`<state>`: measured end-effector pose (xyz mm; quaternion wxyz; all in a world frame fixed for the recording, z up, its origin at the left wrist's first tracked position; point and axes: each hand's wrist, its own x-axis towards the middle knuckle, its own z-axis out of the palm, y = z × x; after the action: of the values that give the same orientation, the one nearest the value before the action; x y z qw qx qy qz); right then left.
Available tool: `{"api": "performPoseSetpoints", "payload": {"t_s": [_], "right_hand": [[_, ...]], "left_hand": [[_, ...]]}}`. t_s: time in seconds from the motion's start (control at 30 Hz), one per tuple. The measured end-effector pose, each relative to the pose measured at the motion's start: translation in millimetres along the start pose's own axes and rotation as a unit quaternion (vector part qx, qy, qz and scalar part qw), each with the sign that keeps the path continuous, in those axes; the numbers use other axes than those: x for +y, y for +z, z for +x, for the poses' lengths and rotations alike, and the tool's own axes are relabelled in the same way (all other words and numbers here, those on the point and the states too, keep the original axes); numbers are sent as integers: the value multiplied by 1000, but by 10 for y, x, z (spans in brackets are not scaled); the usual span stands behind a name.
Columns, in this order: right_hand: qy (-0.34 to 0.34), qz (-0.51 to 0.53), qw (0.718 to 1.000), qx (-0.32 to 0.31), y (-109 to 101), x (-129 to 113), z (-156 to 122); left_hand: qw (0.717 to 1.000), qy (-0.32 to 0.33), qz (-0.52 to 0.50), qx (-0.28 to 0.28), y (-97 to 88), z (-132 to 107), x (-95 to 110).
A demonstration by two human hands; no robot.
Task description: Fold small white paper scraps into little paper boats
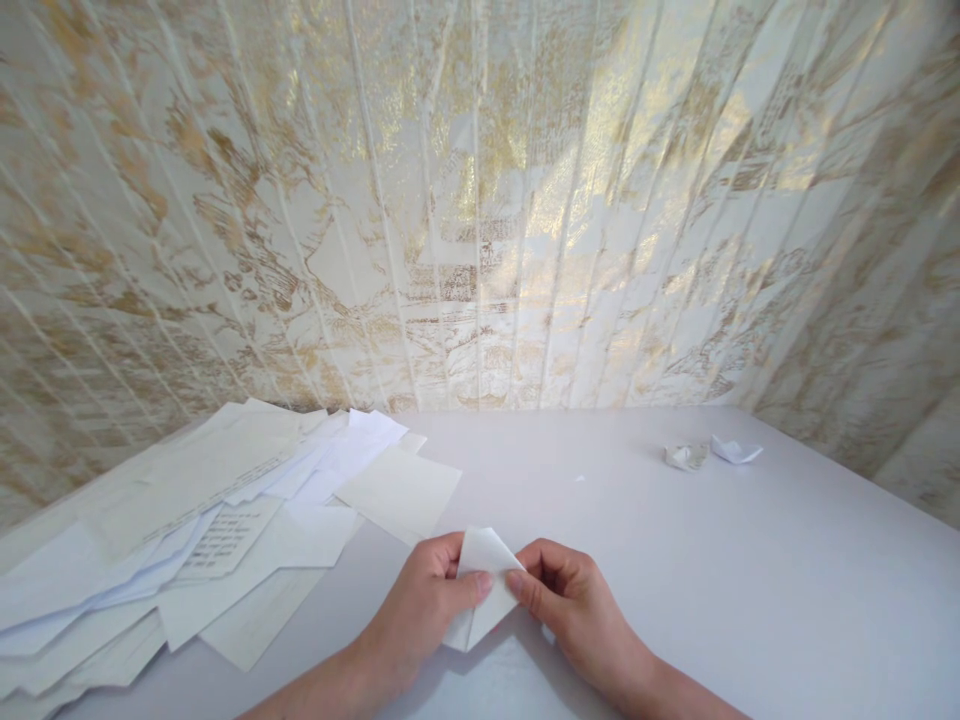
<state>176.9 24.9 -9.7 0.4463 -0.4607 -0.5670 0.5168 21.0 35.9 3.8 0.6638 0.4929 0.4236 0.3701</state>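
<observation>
A small piece of folded white paper (485, 552) is held between both hands, just above the table near its front middle. My left hand (431, 598) pinches it from the left, thumb lying on its face and fingers behind. From the right, my right hand (574, 595) grips the paper's edge between thumb and curled fingers. The paper shows slanted creases and a pointed lower end. The fingers behind it are partly hidden.
A spread heap of white sheets (202, 470), some printed, covers the table's left side. Two small folded paper boats (685, 457) (736, 451) stand at the back right. A tiny paper scrap (578, 478) lies mid-table. A gold-patterned wall (480, 250) rises behind the white table (750, 580).
</observation>
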Motion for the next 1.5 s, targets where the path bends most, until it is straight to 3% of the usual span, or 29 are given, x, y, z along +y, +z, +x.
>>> {"api": "performPoseSetpoints", "payload": {"t_s": [0.27,0.63,0.93,1.17,1.3,1.37,1.43,1.5], "right_hand": [[-18,77,997,-5,-14,-60,4],[-56,41,997,32,-48,-39,-2],[3,60,998,13,-28,-107,-6],[6,85,996,-28,-63,-56,20],[38,95,993,-58,-179,-89,79],[74,41,994,-70,-252,-132,113],[101,-34,990,-93,-309,-166,142],[95,-89,984,-120,-332,-172,164]], "left_hand": [[999,-9,-35,24,-23,35,6],[989,-21,-147,-3,-25,38,10],[991,12,-125,-45,-14,14,9],[995,38,-95,-4,-51,46,1],[993,107,-43,24,-168,71,46],[976,185,115,-22,-239,57,97],[916,273,279,-90,-291,36,140],[861,299,380,-158,-314,23,155]]}}
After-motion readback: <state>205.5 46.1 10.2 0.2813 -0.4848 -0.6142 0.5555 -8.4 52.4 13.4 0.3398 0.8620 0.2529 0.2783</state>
